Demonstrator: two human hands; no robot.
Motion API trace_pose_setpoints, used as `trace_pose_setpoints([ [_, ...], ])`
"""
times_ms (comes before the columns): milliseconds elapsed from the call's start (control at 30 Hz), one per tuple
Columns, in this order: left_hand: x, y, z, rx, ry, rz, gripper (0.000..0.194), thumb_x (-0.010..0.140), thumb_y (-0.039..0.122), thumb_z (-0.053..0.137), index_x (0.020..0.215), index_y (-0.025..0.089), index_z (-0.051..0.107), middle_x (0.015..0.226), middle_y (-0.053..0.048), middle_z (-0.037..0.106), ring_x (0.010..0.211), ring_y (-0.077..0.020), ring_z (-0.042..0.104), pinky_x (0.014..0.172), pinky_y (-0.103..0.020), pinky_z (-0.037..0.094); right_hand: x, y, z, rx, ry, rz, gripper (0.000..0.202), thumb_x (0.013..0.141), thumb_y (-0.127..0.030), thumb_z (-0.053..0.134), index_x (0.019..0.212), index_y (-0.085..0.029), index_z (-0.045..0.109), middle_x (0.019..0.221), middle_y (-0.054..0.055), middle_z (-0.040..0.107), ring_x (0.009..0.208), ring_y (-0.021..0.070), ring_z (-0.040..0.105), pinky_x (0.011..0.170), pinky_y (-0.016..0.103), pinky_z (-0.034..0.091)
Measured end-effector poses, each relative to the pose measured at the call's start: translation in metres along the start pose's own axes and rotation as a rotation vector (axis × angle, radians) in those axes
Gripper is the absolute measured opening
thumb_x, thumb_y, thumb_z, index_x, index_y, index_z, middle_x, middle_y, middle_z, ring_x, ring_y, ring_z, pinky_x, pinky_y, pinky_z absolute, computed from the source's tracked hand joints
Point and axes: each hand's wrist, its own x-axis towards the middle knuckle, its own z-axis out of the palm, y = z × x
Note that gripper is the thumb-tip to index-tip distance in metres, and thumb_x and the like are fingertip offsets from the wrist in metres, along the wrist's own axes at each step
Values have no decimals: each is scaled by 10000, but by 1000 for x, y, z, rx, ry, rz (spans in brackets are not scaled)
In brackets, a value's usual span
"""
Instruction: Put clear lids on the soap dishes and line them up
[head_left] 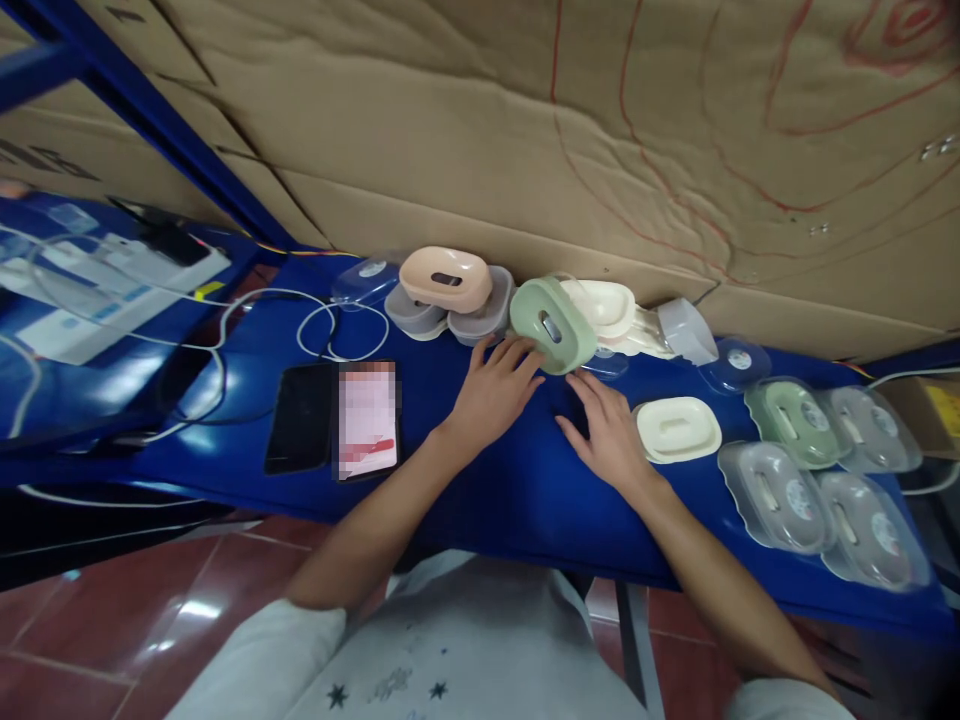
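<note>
A green oval dish (pixel 574 343) with a slot in its middle leans tilted on other pieces at the back of the blue table. My left hand (pixel 495 388) is at its lower left edge, fingers spread. Just below the dish is my right hand (pixel 602 425), fingers apart, its fingertips near the dish's bottom edge. A cream oval dish (pixel 679 430) lies flat right of my right hand. Behind my left hand, a peach dish (pixel 446 278) rests on grey dishes (pixel 480 318). More cream pieces (pixel 606 305) lie behind the green dish.
Several covered dishes (pixel 795 425) stand at the right end of the table (pixel 480 510). Clear lids (pixel 736 364) lie at the back. Two phones (pixel 300 418) and white cables (pixel 225 350) are on the left. Cardboard (pixel 450 130) rises behind.
</note>
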Motion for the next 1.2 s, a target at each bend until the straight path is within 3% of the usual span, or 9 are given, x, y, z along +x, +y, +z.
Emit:
trace_pose_setpoints([
  [200, -2, 8, 6, 93, -106, 22, 504, 1034, 223, 615, 1531, 206, 533, 1380, -192, 652, 1323, -367, 595, 1193, -602, 370, 0, -2, 1, 123, 158, 83, 755, 1049, -349, 606, 1693, -315, 214, 1642, 171, 453, 1527, 342, 468, 1196, 572, 480],
  [300, -5, 12, 14, 103, -166, 69, 468, 1016, 235, 638, 1480, 213, 587, 1458, -224, 590, 1396, -415, 539, 1172, -631, 391, -1, -3, 1, 324, 141, 160, 806, 1041, -400, 618, 1698, -314, 159, 1586, 181, 491, 1297, 307, 651, 1111, 544, 554],
  [467, -6, 13, 15, -7, -69, 164, 405, 1031, 252, 602, 1431, 191, 600, 1571, -217, 508, 1475, -374, 482, 1235, -602, 346, -1, -6, -2, 672, 4, 392, 617, 987, -570, 669, 1502, -270, 509, 1072, 60, 672, 782, 182, 634, 849, 399, 602],
  [633, -7, 5, 4, -117, -28, 225, 447, 1045, 224, 546, 1492, 222, 563, 1647, -163, 471, 1545, -331, 421, 1264, -553, 306, 4, 10, -11, 987, -104, 640, 543, 996, -752, 509, 1163, -258, 662, 661, -59, 497, 508, 123, 434, 532, 276, 443],
  [800, -11, 2, -4, -211, -183, 313, 383, 988, 377, 688, 1341, 227, 681, 1549, -130, 569, 1467, -333, 503, 1233, -530, 334, 10, 18, -19, 820, -120, 641, 568, 1014, -732, 474, 881, -225, 693, 597, -11, 564, 509, 164, 509, 514, 303, 449],
  [867, -13, 3, -4, -203, -230, 304, 396, 963, 411, 737, 1307, 218, 698, 1510, -137, 583, 1434, -333, 522, 1180, -501, 386, 11, 14, -26, 725, -64, 611, 517, 991, -709, 552, 970, -229, 743, 791, 53, 705, 728, 218, 653, 669, 338, 534],
  [967, -13, 5, -3, -126, -301, 278, 390, 981, 402, 747, 1320, 219, 686, 1395, -131, 635, 1372, -321, 554, 1063, -460, 451, 8, 13, -44, 446, 30, 474, 440, 1003, -626, 594, 1125, -241, 768, 1118, 111, 766, 1024, 269, 693, 916, 395, 540],
  [1067, -11, 4, -6, -14, -314, 225, 361, 1009, 431, 722, 1288, 204, 691, 1267, -116, 675, 1287, -316, 591, 933, -408, 476, -2, 31, -63, 20, 40, 455, 431, 1060, -565, 501, 1030, -222, 762, 956, 115, 768, 882, 272, 700, 859, 410, 521],
  [1200, -10, 4, -10, 59, -237, 153, 383, 1045, 499, 650, 1261, 187, 704, 1201, -113, 698, 1190, -299, 627, 863, -385, 463, -16, 59, -67, -206, -163, 677, 424, 1043, -537, 514, 910, -195, 726, 736, 122, 720, 694, 287, 684, 685, 381, 475],
])
